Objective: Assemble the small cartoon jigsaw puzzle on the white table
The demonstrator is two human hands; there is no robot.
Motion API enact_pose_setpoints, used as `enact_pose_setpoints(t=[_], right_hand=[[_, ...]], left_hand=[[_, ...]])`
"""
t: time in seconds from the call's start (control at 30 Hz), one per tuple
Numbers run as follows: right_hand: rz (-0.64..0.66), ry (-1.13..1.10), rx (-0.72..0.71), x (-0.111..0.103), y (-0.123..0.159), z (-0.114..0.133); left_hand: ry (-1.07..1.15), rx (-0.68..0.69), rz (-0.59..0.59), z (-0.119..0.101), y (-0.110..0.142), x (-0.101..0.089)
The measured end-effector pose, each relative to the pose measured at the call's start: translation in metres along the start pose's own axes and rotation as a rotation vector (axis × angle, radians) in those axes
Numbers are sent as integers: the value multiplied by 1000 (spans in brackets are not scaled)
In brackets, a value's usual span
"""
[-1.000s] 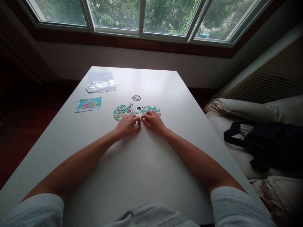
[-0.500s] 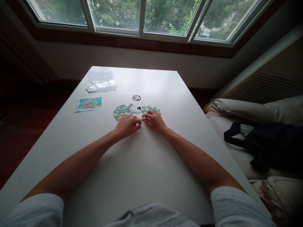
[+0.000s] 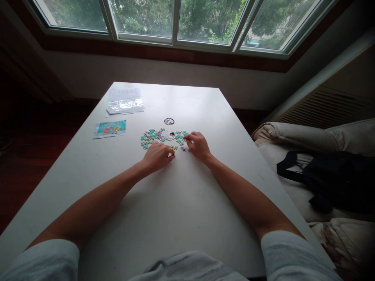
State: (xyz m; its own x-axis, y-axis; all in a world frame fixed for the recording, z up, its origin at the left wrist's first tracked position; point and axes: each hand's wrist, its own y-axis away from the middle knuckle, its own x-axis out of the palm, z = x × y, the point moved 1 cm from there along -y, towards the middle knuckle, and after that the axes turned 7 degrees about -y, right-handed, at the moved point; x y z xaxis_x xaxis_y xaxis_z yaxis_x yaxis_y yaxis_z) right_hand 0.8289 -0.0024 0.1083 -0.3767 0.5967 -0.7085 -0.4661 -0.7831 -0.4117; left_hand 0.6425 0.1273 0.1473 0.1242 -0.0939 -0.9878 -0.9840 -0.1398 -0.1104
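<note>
Small jigsaw pieces lie in two groups, a larger left pile (image 3: 149, 137) and a right pile (image 3: 181, 137), mostly teal with some pink and yellow. My left hand (image 3: 156, 156) rests on the table below the left pile, thumb and forefinger pinched on what looks like a small jigsaw piece. A few yellowish pieces (image 3: 174, 147) lie just beyond its fingertips. Over the right pile is my right hand (image 3: 199, 146), its forefinger reaching onto the pieces and its thumb apart from it. That hand hides part of the pile. Between the piles sits a round silvery disc (image 3: 166, 135).
A second round disc (image 3: 169, 121) lies farther back. To the left are a colourful cartoon picture sheet (image 3: 111, 128) and papers in a clear plastic sleeve (image 3: 125, 101). The white table (image 3: 181, 210) borders a sofa with a dark bag (image 3: 342, 183) on the right.
My right hand has moved away from the left hand, rightward and slightly back, onto the right pile. Pieces it covered near the middle now show. The left hand has barely moved.
</note>
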Motion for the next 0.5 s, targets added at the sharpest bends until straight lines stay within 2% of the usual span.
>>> enact_pose_setpoints(t=[0.13,0.37,0.5], right_hand=[[-58,13,55,-4,-3,-14],[-79,27,94,-13,-8,-27],[-95,29,121,-23,-12,-38]], left_hand=[[-17,-4,34,-1,0,-2],[-21,-24,98,1,0,-4],[-37,22,132,5,3,-4]])
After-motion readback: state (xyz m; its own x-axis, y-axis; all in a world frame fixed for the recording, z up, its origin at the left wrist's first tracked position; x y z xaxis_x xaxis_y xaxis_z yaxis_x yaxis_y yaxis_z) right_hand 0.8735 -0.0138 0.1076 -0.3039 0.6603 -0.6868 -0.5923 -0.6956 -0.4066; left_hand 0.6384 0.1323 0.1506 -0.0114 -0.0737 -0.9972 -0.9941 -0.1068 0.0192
